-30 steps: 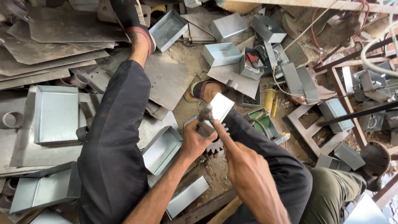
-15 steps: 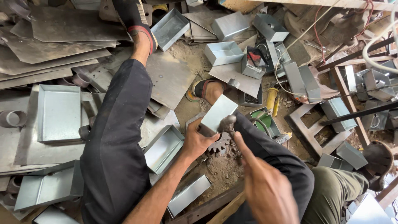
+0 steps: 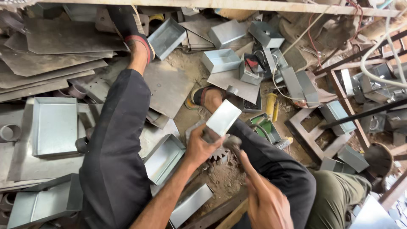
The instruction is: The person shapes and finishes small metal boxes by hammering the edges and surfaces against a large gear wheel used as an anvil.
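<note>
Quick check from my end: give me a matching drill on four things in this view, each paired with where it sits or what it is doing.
Things:
1. left hand
2. right hand
3. yellow-handled tool
4. open metal tray

Places or states:
A. lies flat at far left on sheet metal
B. grips a hammer
C. holds up a small metal box
D. lies on the dirt floor right of the sandalled foot

Pairs: 1-C, 2-B, 3-D, 4-A

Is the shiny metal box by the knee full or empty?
Empty. The open metal box beside the left knee shows only its bare shiny bottom.
</note>
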